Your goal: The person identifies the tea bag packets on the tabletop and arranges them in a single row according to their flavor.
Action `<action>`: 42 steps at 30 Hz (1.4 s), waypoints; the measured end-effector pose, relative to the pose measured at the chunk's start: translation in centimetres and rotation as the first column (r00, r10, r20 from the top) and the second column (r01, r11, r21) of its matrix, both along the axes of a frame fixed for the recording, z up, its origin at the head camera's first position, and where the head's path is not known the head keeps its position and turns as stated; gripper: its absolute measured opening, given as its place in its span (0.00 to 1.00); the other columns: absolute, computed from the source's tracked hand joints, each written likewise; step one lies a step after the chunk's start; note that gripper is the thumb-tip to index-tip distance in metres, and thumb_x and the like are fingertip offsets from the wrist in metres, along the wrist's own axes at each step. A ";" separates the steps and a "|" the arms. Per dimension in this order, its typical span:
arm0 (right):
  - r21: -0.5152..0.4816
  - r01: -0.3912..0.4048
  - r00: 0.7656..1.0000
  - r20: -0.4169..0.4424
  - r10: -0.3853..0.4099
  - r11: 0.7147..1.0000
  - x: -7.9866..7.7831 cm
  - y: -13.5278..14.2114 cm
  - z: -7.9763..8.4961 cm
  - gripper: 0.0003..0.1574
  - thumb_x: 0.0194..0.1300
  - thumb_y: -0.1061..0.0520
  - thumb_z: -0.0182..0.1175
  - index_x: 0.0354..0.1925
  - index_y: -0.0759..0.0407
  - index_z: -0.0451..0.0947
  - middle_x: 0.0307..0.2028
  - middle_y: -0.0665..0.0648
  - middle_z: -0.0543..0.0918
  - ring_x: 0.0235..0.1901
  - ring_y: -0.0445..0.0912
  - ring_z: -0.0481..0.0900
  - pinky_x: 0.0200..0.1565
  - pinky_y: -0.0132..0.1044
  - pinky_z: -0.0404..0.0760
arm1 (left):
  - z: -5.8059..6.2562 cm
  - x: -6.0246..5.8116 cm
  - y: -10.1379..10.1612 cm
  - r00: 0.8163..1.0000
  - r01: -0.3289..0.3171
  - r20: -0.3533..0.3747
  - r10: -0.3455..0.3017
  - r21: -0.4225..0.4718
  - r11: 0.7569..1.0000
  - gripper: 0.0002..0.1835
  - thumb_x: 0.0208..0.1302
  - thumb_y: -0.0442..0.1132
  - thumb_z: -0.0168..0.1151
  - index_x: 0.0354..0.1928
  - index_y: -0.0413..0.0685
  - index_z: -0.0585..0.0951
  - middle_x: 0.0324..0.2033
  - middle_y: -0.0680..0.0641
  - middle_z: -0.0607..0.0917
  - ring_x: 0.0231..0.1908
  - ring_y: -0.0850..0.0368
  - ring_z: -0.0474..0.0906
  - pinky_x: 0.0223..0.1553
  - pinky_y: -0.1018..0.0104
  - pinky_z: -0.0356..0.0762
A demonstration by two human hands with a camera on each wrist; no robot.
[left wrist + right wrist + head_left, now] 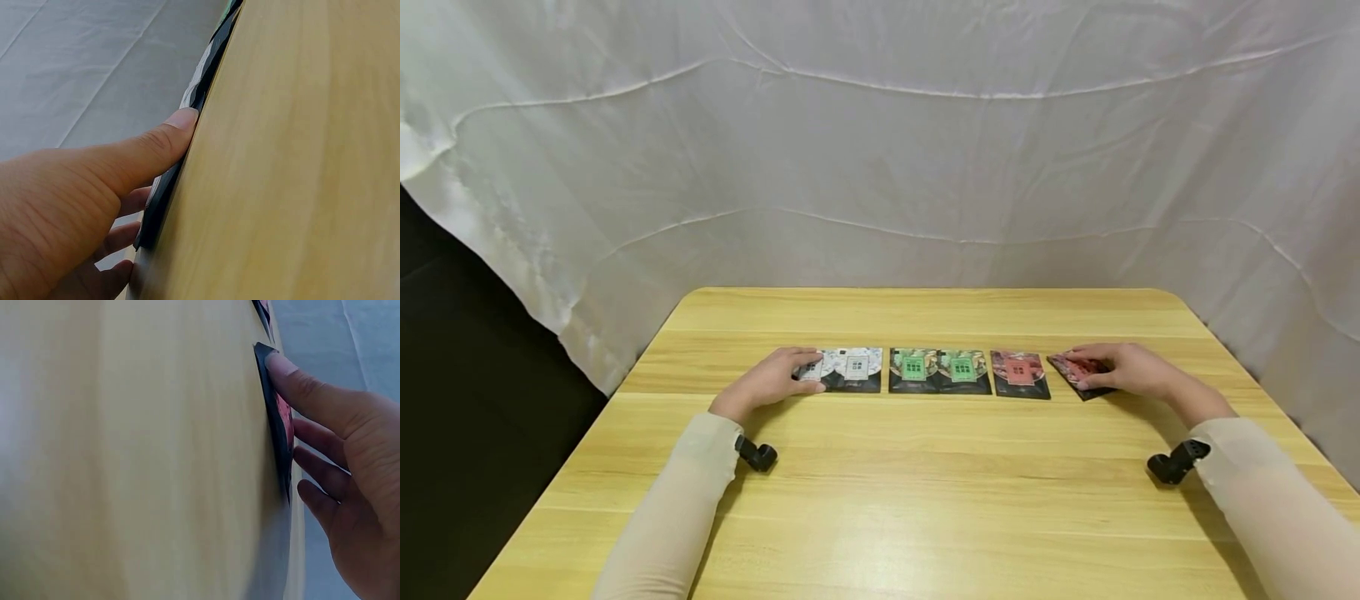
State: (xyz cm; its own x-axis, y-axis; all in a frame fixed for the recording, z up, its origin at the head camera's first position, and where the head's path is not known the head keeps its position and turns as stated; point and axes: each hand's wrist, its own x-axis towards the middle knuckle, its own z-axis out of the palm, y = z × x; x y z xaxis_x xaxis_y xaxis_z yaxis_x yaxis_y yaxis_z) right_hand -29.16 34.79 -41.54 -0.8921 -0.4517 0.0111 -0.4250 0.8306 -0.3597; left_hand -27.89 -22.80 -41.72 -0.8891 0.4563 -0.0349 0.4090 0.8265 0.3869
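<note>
My left hand [767,383] holds a flat black-and-white packet [810,372] by its edges at the row's left end. In the left wrist view its thumb [181,120] presses the near edge and the other fingers lie on the far side. A second black-and-white packet [859,371] adjoins it. At the right end my right hand [1131,368] grips a black-and-red packet [1084,366] that lies askew, thumb at its near side, fingers at the far side. Both palms cover part of their packets. Another red packet [1020,372] lies straight to its left, with a gap between.
Mid-row, two black-and-green packets, the left one [913,370] and the right one [964,370], lie side by side and touch. They rest on a wooden table [880,500]. Behind it hangs a pale curtain [880,167]; a dark surface [467,400] is at the left.
</note>
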 end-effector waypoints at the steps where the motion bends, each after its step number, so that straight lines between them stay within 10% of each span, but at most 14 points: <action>1: 0.005 0.000 1.000 -0.012 0.000 1.000 0.1 -0.1 0.0 0.38 0.52 0.35 0.59 0.58 0.50 0.70 0.56 0.61 0.70 0.55 0.62 0.65 0.51 0.59 0.64 | 0.0 0.0 0.0 1.000 0.000 -0.001 0.000 -0.001 1.000 0.38 0.54 0.61 0.56 0.64 0.53 0.62 0.63 0.46 0.61 0.63 0.45 0.52 0.62 0.49 0.49; 42: 0.149 0.040 0.987 -0.161 -0.016 0.988 2.1 -3.7 0.2 0.42 0.54 0.31 0.53 0.57 0.56 0.70 0.50 0.66 0.72 0.48 0.62 0.70 0.48 0.57 0.68 | 0.0 -0.1 -0.1 1.000 0.012 0.002 -0.012 -0.004 1.000 0.38 0.54 0.61 0.56 0.65 0.52 0.62 0.63 0.44 0.60 0.63 0.44 0.52 0.62 0.48 0.49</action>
State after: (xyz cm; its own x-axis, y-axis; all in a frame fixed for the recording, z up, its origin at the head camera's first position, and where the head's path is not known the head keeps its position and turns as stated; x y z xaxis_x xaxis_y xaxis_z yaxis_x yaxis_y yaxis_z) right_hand -27.04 31.05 -41.38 -0.8966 -0.4341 0.0874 -0.4427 0.8824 -0.1592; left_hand -27.95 -22.93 -41.73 -0.8836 0.4667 -0.0385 0.4181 0.8232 0.3840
